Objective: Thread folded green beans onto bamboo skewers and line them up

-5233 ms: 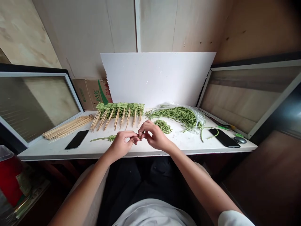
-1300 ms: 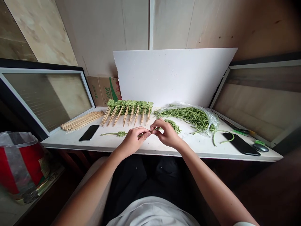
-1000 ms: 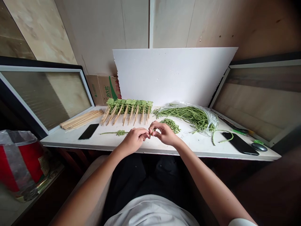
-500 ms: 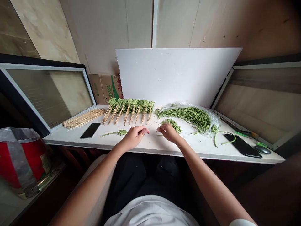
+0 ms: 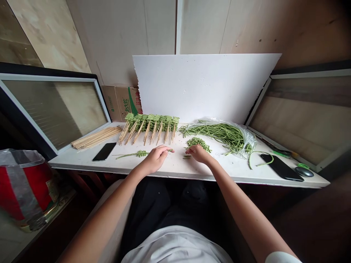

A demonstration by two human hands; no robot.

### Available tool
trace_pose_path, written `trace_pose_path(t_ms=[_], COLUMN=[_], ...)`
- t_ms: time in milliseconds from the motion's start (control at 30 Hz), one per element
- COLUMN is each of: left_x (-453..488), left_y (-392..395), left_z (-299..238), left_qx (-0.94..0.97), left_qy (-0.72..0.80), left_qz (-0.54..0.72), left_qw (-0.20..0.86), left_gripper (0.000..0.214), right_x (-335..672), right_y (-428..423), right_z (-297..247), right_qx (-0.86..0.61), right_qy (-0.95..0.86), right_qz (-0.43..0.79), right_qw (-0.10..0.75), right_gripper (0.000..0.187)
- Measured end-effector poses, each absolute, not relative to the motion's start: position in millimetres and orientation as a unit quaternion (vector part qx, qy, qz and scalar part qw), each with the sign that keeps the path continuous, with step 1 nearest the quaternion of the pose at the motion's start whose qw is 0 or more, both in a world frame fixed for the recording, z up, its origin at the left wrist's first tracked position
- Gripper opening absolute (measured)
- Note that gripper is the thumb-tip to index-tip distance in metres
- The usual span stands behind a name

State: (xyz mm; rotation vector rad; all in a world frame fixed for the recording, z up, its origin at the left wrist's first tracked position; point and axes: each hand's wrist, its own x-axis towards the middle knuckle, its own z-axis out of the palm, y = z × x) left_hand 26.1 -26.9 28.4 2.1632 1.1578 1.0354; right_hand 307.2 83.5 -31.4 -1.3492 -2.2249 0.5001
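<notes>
My left hand is closed around a long green bean, whose short end pokes out past my fingertips and whose tail trails left over the table. Beside that tail, several short bean pieces sit in a row on a thin skewer; its far end is hidden near my hand. My right hand is at the near edge of a pile of short bean pieces, fingers pinched together; what they hold, if anything, is hidden. A loose piece lies just below those fingers.
Filled bean skewers are stacked at the back, with bare skewers to their left. Long beans lie in a clear bag at the back right. Phones rest at both sides, and a mouse is far right.
My right hand has moved slightly right, towards the piece pile. More of the bean's end now shows beyond my left fingertips. The view has shifted slightly.
</notes>
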Motion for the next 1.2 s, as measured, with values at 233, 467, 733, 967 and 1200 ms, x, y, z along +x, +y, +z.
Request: trace_pose_path(t_ms=[233, 467, 733, 967, 1200], left_x=[26.5, 31.9, 30.8, 35.5, 38.3], left_y=[-25.5, -27.4, -27.2, -34.0, -36.2], left_z=[21.4, 21.2, 26.0, 34.5, 33.7], left_qx=[0.793, 0.730, 0.737, 0.758, 0.767], left_qy=[0.421, 0.412, 0.420, 0.406, 0.398], left_qz=[0.370, 0.426, 0.441, 0.463, 0.455], left_qw=[0.240, 0.340, 0.294, 0.213, 0.217], left_gripper=[0.038, 0.057, 0.036, 0.024, 0.024], right_x=[295.5, 260.2, 257.6, 257.2, 253.6], right_y=[58.0, 7.3, 3.0, 0.1, -0.6], right_z=[7.5, 44.4, 48.1, 50.2, 46.2], right_qx=[-0.418, -0.308, -0.277, -0.263, -0.261], right_qy=[-0.797, -0.840, -0.851, -0.855, -0.858], right_qz=[0.279, 0.250, 0.121, 0.132, 0.143], right_qw=[0.335, 0.369, 0.431, 0.428, 0.419], right_gripper=[0.041, 0.039, 0.022, 0.020, 0.012])
